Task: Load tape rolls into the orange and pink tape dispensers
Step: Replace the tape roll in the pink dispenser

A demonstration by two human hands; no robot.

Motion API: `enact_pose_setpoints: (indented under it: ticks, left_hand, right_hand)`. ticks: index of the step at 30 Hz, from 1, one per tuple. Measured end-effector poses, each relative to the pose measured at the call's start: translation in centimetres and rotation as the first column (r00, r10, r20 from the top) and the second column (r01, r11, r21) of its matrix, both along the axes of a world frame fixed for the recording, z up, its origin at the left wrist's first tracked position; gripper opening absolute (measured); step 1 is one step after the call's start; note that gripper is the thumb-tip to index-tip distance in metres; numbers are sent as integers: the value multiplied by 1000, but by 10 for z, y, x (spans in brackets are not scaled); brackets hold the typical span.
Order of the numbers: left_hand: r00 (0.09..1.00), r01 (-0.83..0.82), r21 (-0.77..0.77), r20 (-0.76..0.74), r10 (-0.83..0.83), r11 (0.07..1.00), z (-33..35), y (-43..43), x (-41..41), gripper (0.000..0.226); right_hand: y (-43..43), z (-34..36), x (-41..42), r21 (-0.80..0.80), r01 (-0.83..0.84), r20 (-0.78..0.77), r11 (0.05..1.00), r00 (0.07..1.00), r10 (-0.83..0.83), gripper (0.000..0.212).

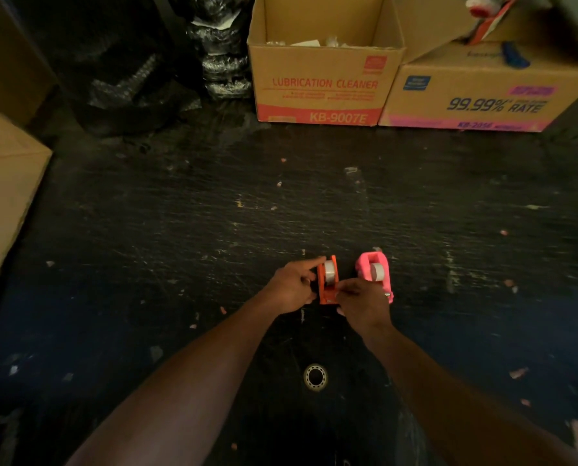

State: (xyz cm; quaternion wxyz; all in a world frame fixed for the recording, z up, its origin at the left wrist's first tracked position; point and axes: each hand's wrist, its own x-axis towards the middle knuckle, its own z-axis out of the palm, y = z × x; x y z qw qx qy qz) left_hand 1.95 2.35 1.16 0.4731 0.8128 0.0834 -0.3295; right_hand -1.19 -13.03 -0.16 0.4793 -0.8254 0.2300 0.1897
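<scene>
An orange tape dispenser (328, 290) stands on the dark floor with a pale tape roll (329, 271) seated in its cradle. My left hand (292, 287) grips its left side, index finger stretched along the top. My right hand (361, 302) pinches at the dispenser's near end, by the cutter. Just to the right stands a pink tape dispenser (365, 268), also with a pale tape roll (377, 272) in it; my right hand covers its near end.
A ring-shaped bearing (315, 377) lies on the floor between my forearms. Two cardboard boxes (324, 85) (489, 95) stand at the back, black wrapped bundles (220, 58) at back left, another carton (2, 196) at the left edge. Scraps litter the floor.
</scene>
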Motion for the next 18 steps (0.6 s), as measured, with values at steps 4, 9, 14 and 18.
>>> enact_pose_setpoints:
  ticks: [4,9,14,18]
  left_hand:
    - [999,14,26,47,-16,1000,-5,4,-3,78]
    - [982,44,149,176,-70,988,-9,8,-8,68]
    - [943,104,232,285,-170,967,-7,10,-4,74]
    - [936,153,262,272,-225,953,-7,8,-2,69]
  right_hand:
    - [0,-2,1,-45,-17,38,999,999,19,22]
    - [-1,4,0,-53,-33,52,998,998,36,28]
    - [-4,10,5,-23,-46,46,999,998,47,32]
    - [-7,11,11,-61,-61,46,996,997,64,29]
